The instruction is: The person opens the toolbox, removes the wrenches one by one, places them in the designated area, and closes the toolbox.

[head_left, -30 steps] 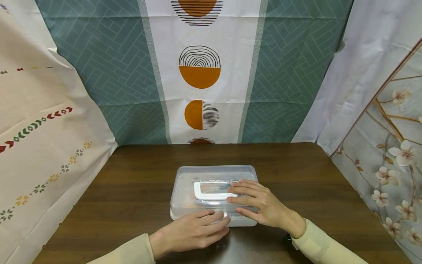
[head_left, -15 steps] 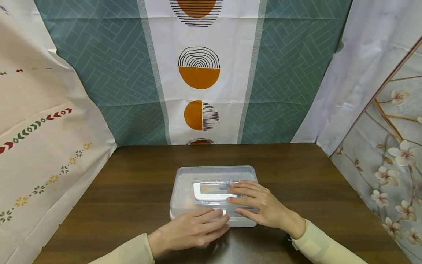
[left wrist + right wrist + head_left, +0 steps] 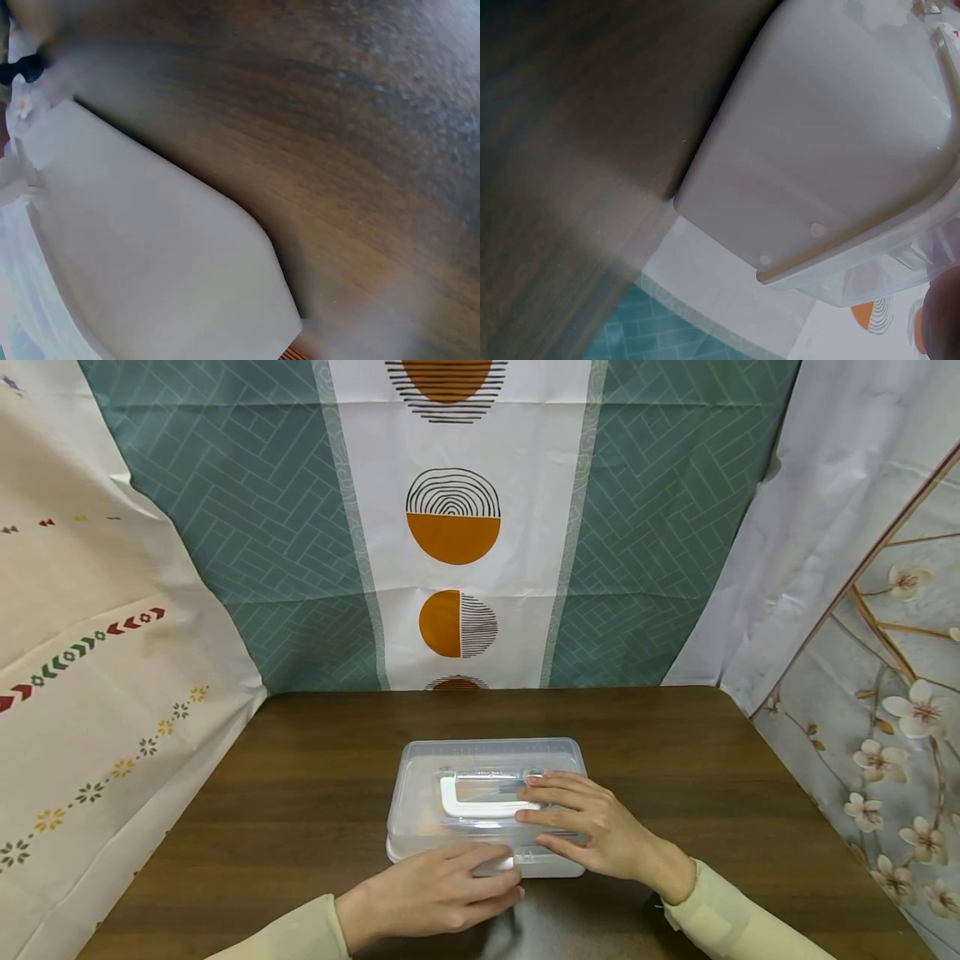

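Observation:
A clear-lidded plastic storage box (image 3: 420,793) sits on the table with its lid on. On the lid lies a folded-down white carry handle (image 3: 480,810). My left hand (image 3: 438,893) is at the box's front, its fingers bent around a white latch (image 3: 493,866); the thumb is hidden. My right hand (image 3: 588,818) rests on the right part of the lid, fingers spread and nearly straight, fingertips over the handle's end. The left wrist view has the pale box wall (image 3: 165,240); the right wrist view has the box side (image 3: 817,142) under the clear lid (image 3: 889,274).
The dark wooden table (image 3: 315,793) extends around the box on all sides. Behind it hangs a green and white patterned cloth (image 3: 292,568). A cream cloth (image 3: 112,693) borders the left, a floral cloth (image 3: 877,777) the right.
My left fingers have shifted slightly down and toward me at the box front. More of the white latch now shows between them. My right hand has stayed in place on the lid.

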Demonstrator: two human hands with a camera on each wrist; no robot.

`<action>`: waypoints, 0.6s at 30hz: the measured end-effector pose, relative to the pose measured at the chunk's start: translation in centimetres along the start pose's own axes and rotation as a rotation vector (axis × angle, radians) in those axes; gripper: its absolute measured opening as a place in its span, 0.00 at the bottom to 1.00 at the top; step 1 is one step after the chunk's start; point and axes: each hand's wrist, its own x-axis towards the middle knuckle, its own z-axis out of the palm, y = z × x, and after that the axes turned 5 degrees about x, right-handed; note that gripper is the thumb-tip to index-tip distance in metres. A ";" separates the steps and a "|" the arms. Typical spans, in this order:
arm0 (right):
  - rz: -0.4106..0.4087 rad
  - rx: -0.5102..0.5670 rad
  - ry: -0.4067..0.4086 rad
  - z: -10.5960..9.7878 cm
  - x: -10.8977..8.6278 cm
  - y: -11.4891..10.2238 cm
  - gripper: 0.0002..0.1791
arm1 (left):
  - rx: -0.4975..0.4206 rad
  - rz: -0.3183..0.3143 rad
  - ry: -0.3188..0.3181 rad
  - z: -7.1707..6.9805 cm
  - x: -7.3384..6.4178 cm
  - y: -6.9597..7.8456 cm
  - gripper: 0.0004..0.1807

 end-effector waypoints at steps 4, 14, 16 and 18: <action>-0.001 0.002 0.001 0.1 0.0 0.0 0.18 | -0.025 0.018 0.003 -0.2 0.1 0.0 0.22; -0.006 0.010 -0.003 0.1 0.0 0.1 0.18 | -0.062 0.070 -0.021 -0.7 -0.2 0.5 0.23; -0.005 0.008 -0.001 0.1 0.0 0.1 0.18 | -0.078 0.074 -0.030 -0.8 -0.2 0.7 0.22; -0.004 0.003 -0.001 0.1 0.0 0.1 0.18 | -0.096 0.075 -0.035 -0.8 -0.2 0.8 0.22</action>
